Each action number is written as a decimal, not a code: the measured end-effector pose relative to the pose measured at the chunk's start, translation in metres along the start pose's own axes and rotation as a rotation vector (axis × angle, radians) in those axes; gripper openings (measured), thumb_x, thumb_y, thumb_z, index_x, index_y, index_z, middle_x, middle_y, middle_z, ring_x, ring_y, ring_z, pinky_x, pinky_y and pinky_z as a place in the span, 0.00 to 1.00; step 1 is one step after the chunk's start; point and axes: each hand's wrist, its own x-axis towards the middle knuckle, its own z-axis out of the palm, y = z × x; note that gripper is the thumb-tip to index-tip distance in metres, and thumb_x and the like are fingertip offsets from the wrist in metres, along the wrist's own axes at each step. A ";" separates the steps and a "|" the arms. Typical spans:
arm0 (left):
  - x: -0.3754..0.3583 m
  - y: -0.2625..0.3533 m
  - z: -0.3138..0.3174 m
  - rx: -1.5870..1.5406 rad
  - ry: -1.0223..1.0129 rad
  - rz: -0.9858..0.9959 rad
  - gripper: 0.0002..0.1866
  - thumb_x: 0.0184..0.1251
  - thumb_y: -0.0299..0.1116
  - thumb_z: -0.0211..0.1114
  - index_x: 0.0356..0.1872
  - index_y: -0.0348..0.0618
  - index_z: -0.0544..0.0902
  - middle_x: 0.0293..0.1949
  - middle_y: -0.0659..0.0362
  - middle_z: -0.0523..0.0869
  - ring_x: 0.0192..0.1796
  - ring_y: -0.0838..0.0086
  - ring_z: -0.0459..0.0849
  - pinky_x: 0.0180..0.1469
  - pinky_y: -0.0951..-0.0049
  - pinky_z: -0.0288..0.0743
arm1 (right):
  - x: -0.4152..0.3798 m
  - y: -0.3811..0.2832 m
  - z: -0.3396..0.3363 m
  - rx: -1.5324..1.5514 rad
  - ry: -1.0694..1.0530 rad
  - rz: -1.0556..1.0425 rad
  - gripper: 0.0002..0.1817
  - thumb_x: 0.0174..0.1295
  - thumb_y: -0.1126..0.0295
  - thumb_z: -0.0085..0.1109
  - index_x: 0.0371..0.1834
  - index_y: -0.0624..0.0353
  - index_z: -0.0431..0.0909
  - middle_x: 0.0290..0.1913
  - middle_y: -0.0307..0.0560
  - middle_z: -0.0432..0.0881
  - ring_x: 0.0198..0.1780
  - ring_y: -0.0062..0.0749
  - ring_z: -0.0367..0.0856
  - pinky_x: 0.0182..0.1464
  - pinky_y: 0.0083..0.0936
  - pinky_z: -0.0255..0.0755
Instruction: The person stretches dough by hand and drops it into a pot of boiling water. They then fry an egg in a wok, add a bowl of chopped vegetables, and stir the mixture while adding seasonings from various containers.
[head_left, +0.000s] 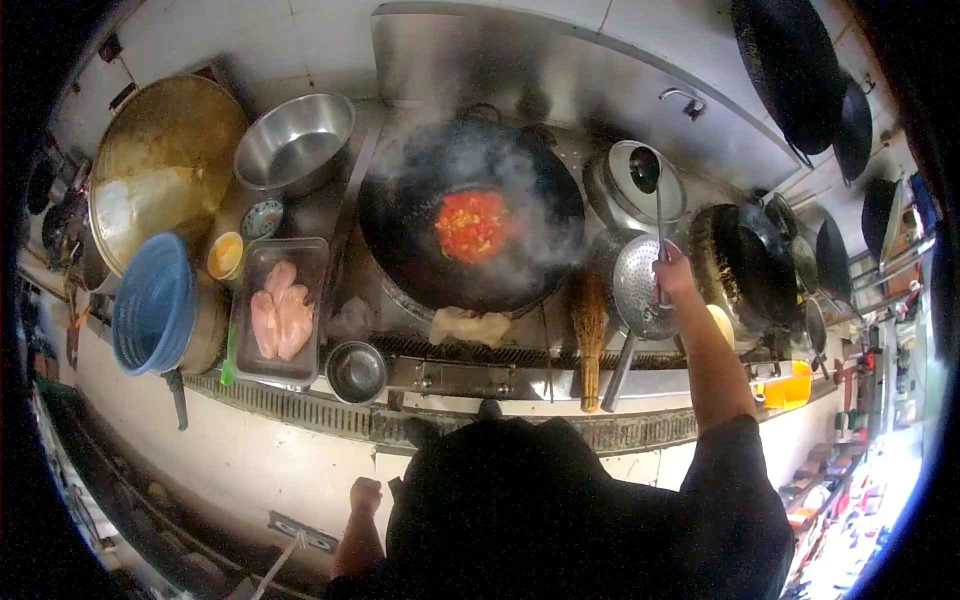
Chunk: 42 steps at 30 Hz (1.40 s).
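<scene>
My right hand is wrapped round the long handle of a ladle, whose dark bowl is over a metal pot with a lid. Below that hand lies a perforated metal strainer. A large black wok steams at the centre, with red and yellow food in it. A folded cloth rests at the wok's front edge. My left hand hangs low beside my body, its fingers curled closed, with nothing visible in it.
Left of the wok are a tray of raw meat, a steel basin, a blue basket and a small metal bowl. A straw brush lies right of the wok. Another wok stands farther right.
</scene>
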 end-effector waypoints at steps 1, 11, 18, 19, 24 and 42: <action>-0.007 0.019 -0.008 -0.156 -0.009 -0.223 0.08 0.48 0.36 0.65 0.25 0.42 0.81 0.32 0.50 0.84 0.39 0.57 0.83 0.43 0.62 0.77 | 0.016 0.022 0.003 -0.001 0.013 -0.051 0.30 0.50 0.72 0.56 0.60 0.67 0.68 0.34 0.50 0.81 0.28 0.33 0.80 0.33 0.31 0.74; 0.008 0.044 -0.006 -0.052 -0.090 -0.408 0.08 0.50 0.33 0.65 0.27 0.39 0.81 0.32 0.49 0.84 0.42 0.56 0.82 0.45 0.62 0.76 | -0.012 -0.024 -0.038 0.874 -0.110 0.368 0.25 0.55 0.72 0.53 0.59 0.47 0.69 0.21 0.34 0.72 0.14 0.20 0.68 0.12 0.20 0.62; 0.029 0.040 -0.019 0.029 -0.107 0.055 0.04 0.47 0.31 0.64 0.23 0.43 0.80 0.29 0.54 0.83 0.41 0.60 0.81 0.43 0.62 0.76 | -0.071 -0.061 -0.076 1.020 -0.302 0.171 0.26 0.58 0.75 0.49 0.63 0.54 0.65 0.21 0.35 0.73 0.14 0.17 0.68 0.11 0.15 0.65; 0.025 0.072 -0.044 0.149 -0.050 0.227 0.04 0.47 0.31 0.63 0.22 0.43 0.80 0.29 0.54 0.83 0.40 0.60 0.80 0.43 0.62 0.76 | -0.078 -0.062 -0.080 1.018 -0.307 0.172 0.26 0.58 0.75 0.49 0.63 0.54 0.65 0.21 0.35 0.73 0.14 0.17 0.68 0.11 0.15 0.65; 0.033 0.076 -0.057 0.597 -0.106 0.253 0.05 0.51 0.31 0.60 0.22 0.42 0.78 0.30 0.52 0.83 0.36 0.58 0.80 0.42 0.61 0.76 | -0.128 -0.081 -0.075 1.289 -0.498 0.197 0.26 0.60 0.75 0.46 0.64 0.60 0.63 0.22 0.43 0.75 0.15 0.19 0.71 0.11 0.14 0.67; -0.012 0.019 -0.046 0.099 -0.105 -0.307 0.13 0.53 0.39 0.61 0.32 0.38 0.81 0.36 0.46 0.84 0.42 0.54 0.82 0.46 0.61 0.75 | -0.164 -0.083 0.080 -0.265 -0.165 -0.610 0.36 0.51 0.78 0.51 0.69 0.60 0.58 0.30 0.52 0.79 0.21 0.29 0.77 0.23 0.27 0.71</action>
